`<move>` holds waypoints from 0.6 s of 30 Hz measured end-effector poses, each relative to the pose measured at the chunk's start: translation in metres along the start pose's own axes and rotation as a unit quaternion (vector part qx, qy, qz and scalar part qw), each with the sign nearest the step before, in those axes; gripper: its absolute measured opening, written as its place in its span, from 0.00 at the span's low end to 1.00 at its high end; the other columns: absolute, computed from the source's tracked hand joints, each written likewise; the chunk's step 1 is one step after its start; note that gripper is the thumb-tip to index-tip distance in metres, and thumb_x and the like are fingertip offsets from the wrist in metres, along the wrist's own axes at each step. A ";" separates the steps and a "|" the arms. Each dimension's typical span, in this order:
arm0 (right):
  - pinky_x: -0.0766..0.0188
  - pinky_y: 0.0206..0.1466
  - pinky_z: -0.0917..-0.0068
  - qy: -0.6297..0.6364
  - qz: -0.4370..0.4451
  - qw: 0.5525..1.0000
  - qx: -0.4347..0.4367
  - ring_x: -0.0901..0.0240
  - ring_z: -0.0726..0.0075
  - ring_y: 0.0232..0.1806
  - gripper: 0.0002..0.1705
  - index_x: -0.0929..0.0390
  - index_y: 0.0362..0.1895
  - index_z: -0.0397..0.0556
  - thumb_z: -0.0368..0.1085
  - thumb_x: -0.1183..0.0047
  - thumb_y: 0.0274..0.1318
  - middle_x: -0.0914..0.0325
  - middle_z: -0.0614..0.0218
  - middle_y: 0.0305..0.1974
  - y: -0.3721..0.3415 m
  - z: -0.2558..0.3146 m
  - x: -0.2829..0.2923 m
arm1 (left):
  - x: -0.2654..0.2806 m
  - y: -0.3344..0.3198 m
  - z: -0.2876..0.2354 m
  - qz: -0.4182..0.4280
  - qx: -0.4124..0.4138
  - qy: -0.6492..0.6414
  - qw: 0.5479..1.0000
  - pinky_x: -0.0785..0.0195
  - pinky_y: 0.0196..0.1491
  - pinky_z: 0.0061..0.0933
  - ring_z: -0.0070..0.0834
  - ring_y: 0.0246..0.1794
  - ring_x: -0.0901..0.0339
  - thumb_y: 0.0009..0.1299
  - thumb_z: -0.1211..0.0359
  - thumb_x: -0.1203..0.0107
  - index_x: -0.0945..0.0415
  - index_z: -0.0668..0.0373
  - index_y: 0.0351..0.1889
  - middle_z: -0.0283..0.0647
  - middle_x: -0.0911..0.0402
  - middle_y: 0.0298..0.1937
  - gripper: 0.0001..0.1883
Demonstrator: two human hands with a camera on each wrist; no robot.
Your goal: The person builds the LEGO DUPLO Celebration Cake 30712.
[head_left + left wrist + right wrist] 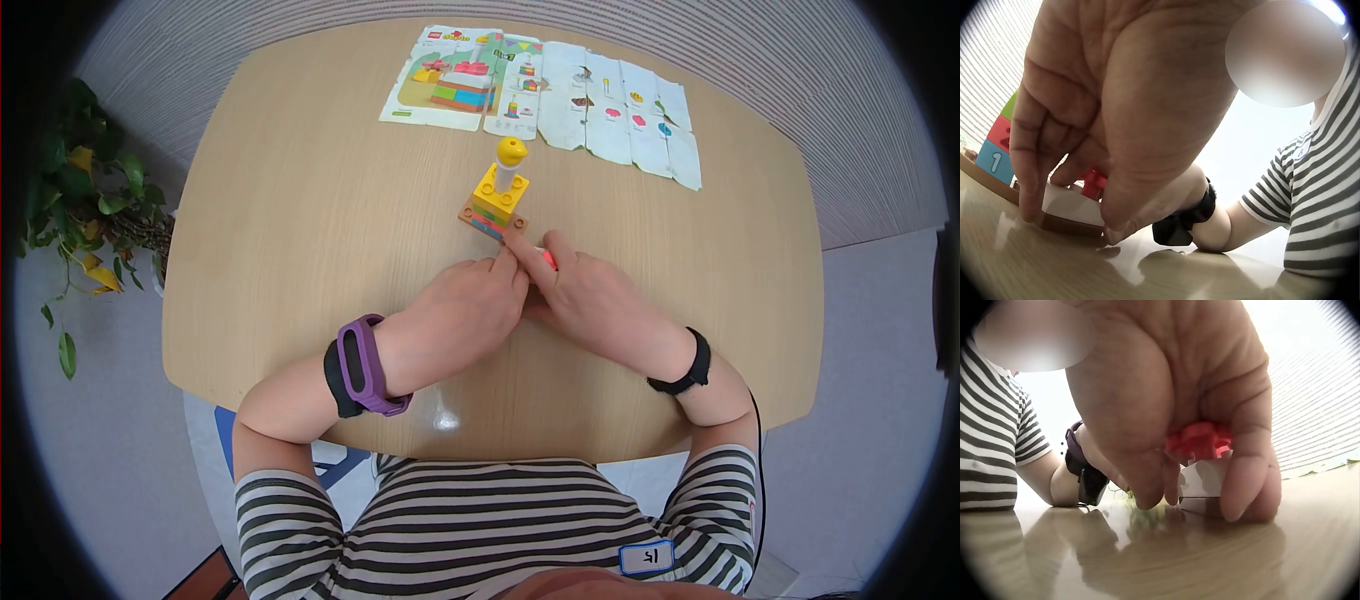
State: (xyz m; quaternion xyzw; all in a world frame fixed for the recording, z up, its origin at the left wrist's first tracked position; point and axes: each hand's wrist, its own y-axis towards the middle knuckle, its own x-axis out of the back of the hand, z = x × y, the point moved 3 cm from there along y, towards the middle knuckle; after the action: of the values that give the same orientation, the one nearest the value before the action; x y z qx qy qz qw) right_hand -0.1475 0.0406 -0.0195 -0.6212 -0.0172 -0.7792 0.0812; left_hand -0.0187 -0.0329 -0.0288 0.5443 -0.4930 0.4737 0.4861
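Note:
A small stack with a yellow block [500, 192], a white post and a yellow flame-like top [512, 151] stands on a brown base [465, 213]. In the left wrist view, blue block "1" [995, 162] and a red block [1000, 134] show in it. Just nearer the body, both hands meet around a low piece: white block [1201, 479] with a red flower-shaped piece [1200, 440] on top, over a brown part [1071, 226]. The left hand [463, 305] pinches it with fingers and thumb; the right hand [605, 303] grips its other side. The hands mostly hide it from above.
An unfolded instruction sheet [440, 85] with creased pages [615, 115] lies along the far side of the table [300, 200]. A potted plant [110, 200] stands beyond the table's left edge.

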 end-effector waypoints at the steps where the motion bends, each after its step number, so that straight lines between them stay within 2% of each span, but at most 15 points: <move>1: 0.28 0.29 0.64 0.032 0.013 0.999 0.002 0.26 0.55 0.28 0.43 0.48 0.70 0.46 0.40 0.42 0.53 0.32 0.53 0.38 0.001 -0.002 0.003 | -0.001 0.000 0.000 0.011 0.002 0.000 1.000 0.28 0.42 0.30 0.36 0.42 0.24 0.62 0.62 0.41 0.31 0.73 0.49 0.53 0.28 0.49 0.25; 2: 0.27 0.30 0.63 0.065 0.027 0.997 0.004 0.25 0.54 0.29 0.43 0.48 0.70 0.47 0.39 0.41 0.52 0.32 0.53 0.39 0.001 -0.004 0.007 | 0.000 0.000 0.000 0.008 0.004 -0.001 1.000 0.28 0.43 0.30 0.36 0.43 0.24 0.62 0.62 0.41 0.31 0.74 0.50 0.54 0.29 0.51 0.26; 5: 0.27 0.34 0.61 0.056 -0.010 0.998 0.039 0.25 0.52 0.32 0.36 0.37 0.61 0.47 0.39 0.38 0.48 0.29 0.57 0.39 -0.005 -0.011 0.029 | -0.001 0.000 0.000 -0.012 0.005 0.003 1.000 0.28 0.46 0.30 0.36 0.46 0.25 0.62 0.61 0.41 0.32 0.75 0.52 0.56 0.31 0.56 0.28; 8: 0.26 0.40 0.64 0.007 0.009 0.999 0.033 0.24 0.55 0.38 0.30 0.30 0.55 0.48 0.38 0.36 0.44 0.25 0.62 0.42 -0.005 -0.017 0.034 | -0.004 -0.002 0.001 -0.029 0.001 0.017 0.999 0.29 0.48 0.30 0.36 0.48 0.25 0.62 0.61 0.41 0.33 0.76 0.55 0.58 0.33 0.59 0.30; 11: 0.26 0.39 0.65 -0.003 0.005 1.000 0.026 0.24 0.56 0.38 0.26 0.27 0.51 0.47 0.37 0.37 0.45 0.23 0.64 0.37 -0.004 -0.014 0.033 | -0.002 -0.001 0.000 -0.016 0.005 0.019 1.000 0.29 0.49 0.30 0.36 0.49 0.25 0.62 0.61 0.40 0.34 0.77 0.56 0.59 0.34 0.61 0.31; 18: 0.27 0.38 0.64 -0.001 0.015 1.000 0.026 0.24 0.56 0.38 0.25 0.27 0.50 0.47 0.37 0.37 0.45 0.23 0.64 0.37 -0.003 -0.015 0.034 | -0.001 -0.001 0.000 -0.010 0.009 0.018 1.000 0.29 0.49 0.30 0.37 0.49 0.25 0.62 0.61 0.40 0.34 0.77 0.56 0.59 0.33 0.61 0.31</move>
State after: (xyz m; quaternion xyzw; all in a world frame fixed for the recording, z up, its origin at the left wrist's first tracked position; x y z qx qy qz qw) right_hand -0.1699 0.0380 0.0106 -0.6200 -0.0282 -0.7766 0.1085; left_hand -0.0180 -0.0327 -0.0297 0.5453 -0.4743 0.4828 0.4945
